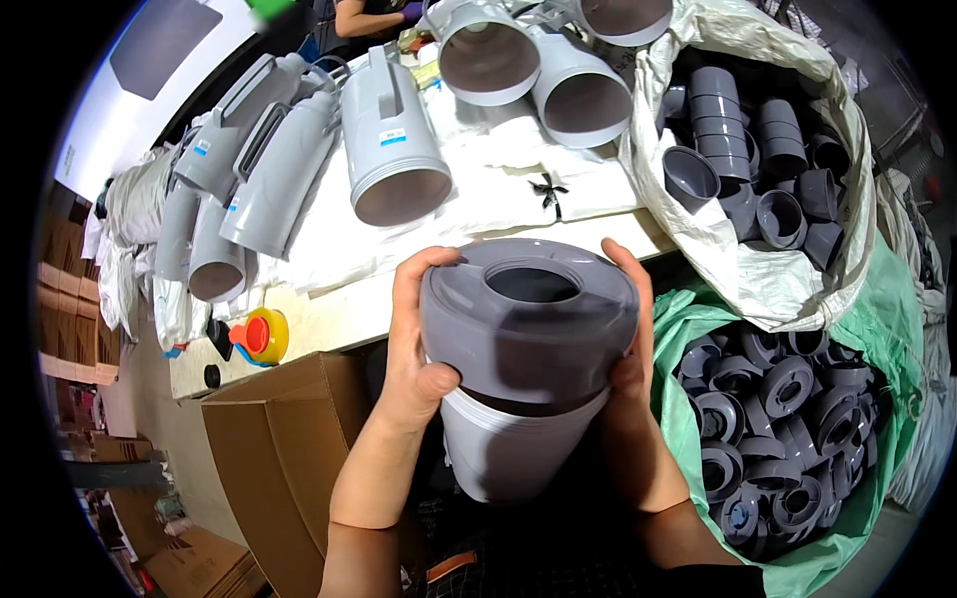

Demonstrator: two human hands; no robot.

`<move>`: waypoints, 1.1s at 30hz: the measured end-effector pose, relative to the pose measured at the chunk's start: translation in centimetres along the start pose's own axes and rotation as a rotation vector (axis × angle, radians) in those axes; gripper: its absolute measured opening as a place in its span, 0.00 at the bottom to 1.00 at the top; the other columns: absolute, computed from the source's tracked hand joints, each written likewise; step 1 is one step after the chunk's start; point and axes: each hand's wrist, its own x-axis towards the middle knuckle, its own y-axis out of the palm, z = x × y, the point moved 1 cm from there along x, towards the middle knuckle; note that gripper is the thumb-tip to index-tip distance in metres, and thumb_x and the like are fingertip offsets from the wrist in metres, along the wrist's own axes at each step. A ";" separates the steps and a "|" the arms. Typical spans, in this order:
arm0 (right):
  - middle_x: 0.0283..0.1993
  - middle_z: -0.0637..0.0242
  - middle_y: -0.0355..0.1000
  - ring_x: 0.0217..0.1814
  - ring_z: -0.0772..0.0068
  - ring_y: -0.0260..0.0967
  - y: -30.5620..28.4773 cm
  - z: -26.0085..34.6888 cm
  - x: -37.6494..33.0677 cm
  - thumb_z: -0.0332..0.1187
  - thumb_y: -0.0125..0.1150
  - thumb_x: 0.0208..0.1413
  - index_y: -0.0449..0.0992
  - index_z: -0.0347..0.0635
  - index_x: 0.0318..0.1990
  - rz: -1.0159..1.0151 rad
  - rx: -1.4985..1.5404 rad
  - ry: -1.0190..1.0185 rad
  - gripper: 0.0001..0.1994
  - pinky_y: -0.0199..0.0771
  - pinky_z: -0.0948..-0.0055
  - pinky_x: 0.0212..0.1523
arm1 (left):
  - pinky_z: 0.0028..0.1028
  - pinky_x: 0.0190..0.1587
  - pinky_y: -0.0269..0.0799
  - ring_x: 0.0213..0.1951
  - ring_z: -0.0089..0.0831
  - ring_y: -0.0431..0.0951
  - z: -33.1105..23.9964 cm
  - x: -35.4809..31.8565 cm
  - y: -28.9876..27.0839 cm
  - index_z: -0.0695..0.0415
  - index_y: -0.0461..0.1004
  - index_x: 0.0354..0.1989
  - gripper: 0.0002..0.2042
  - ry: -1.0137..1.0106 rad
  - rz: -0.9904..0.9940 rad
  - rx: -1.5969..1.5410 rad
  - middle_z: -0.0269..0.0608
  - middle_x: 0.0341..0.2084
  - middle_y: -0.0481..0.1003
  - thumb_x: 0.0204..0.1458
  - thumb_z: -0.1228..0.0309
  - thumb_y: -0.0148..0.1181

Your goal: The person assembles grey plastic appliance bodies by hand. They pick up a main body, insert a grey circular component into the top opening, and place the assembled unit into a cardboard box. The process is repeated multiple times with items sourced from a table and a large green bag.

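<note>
Between my palms is a dark grey plastic cap with a round hole in its top. It sits on the end of a light grey plastic canister, held upright close to my body. My left hand grips the cap's left side, thumb low and fingers along the edge. On the opposite side my right hand grips it the same way. Whether the cap is fully seated on the canister, I cannot tell. Just beyond lies another light grey canister with a handle, its open end facing me.
More grey canisters lie on the white-covered table. A white sack of dark grey cups and a green bag of ring-shaped caps stand at the right. A cardboard box and yellow tape measure are at the left.
</note>
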 end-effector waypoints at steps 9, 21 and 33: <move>0.55 0.53 0.69 0.60 0.52 0.66 -1.3 0.1 1.0 0.62 0.85 0.25 0.64 0.39 0.56 0.265 -0.682 -0.693 0.53 0.51 0.44 0.74 | 0.49 0.63 0.59 0.47 0.44 0.69 -2.4 0.5 -2.7 0.57 0.66 0.50 0.44 0.753 0.212 0.743 0.45 0.44 0.68 0.24 0.50 0.83; 0.48 0.56 0.71 0.52 0.47 0.66 2.3 -2.8 2.8 0.37 0.81 0.38 0.71 0.38 0.53 0.165 -0.965 -0.529 0.33 0.64 0.50 0.61 | 0.42 0.40 0.64 0.36 0.52 0.68 1.5 4.3 -1.3 0.62 0.63 0.29 0.18 0.413 -0.154 0.912 0.50 0.27 0.65 0.59 0.60 0.59; 0.44 0.64 0.67 0.47 0.67 0.66 -2.6 -3.4 1.6 0.35 0.86 0.30 0.71 0.41 0.45 0.047 -0.558 -0.332 0.33 0.63 0.63 0.60 | 0.26 0.33 0.62 0.26 0.24 0.66 5.2 4.9 0.1 0.65 0.71 0.21 0.28 0.470 -0.126 0.157 0.36 0.20 0.69 0.71 0.57 0.43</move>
